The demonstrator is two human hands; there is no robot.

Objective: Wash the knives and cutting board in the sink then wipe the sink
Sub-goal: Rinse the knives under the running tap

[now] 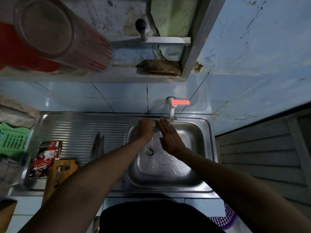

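Both hands are over the steel sink (pixel 200 132), under the white tap (pixel 172 111). My left hand (pixel 145 130) grips what looks like the handle of a knife. The knife's blade tip (pixel 172 119) shows just below the spout. My right hand (pixel 170 137) lies flat, its straight fingers on the blade. Water spreads over the basin floor around the drain (pixel 150 151). Two more knives (pixel 97 146) lie side by side on the ribbed drainboard (pixel 80 130). A wooden cutting board (pixel 63 169) rests at the drainboard's front, partly under my left forearm.
A red and black packet (pixel 46 157) lies on the drainboard's left end, beside a green basket (pixel 12 140). The tap's red lever (pixel 180 102) points right. Overhead are a shelf with a red-lidded jar (pixel 50 34) and a brown block (pixel 159 67). A purple basket (pixel 225 217) stands at the bottom right.
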